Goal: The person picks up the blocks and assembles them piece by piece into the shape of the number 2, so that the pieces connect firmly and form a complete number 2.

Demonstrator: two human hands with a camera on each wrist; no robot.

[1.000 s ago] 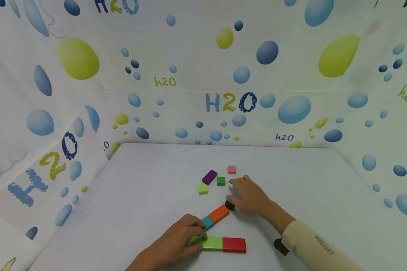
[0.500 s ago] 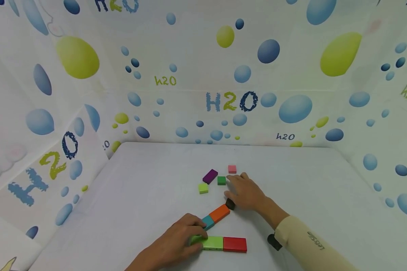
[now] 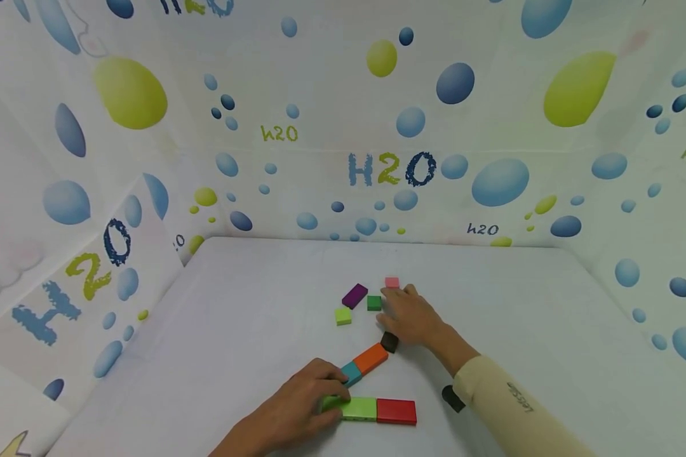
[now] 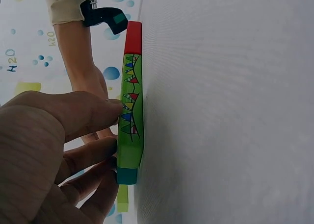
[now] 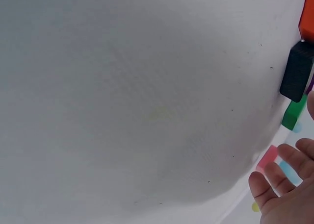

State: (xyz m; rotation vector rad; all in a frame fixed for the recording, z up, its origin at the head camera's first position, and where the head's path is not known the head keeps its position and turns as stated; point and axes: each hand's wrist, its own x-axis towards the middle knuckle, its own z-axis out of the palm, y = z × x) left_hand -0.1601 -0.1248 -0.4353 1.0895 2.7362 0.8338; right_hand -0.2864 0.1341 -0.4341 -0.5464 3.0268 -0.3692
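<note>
In the head view my left hand [image 3: 303, 403] bends over the left end of a light green block [image 3: 361, 409], thumb on its near side and fingers on its far side. The left wrist view shows flags printed on that light green block [image 4: 130, 106]. A red block [image 3: 396, 412] abuts its right end. Behind slant a teal block [image 3: 352, 374], partly hidden by fingers, an orange block [image 3: 371, 359] and a black block [image 3: 389, 342]. My right hand [image 3: 413, 315] hovers with loose fingers beside a pink block [image 3: 391, 282] and a green block [image 3: 374, 303], holding nothing.
A purple block [image 3: 355, 296] and a small lime block [image 3: 343, 316] lie left of the green one. White cloth covers the table [image 3: 251, 304], and a bubble-printed sheet [image 3: 314, 76] stands behind it. A dark device [image 3: 453, 398] sits at my right wrist.
My right hand has moved away from the black block, forward and slightly left toward the pink block, now partly covering it. The left hand and the blocks have stayed put.
</note>
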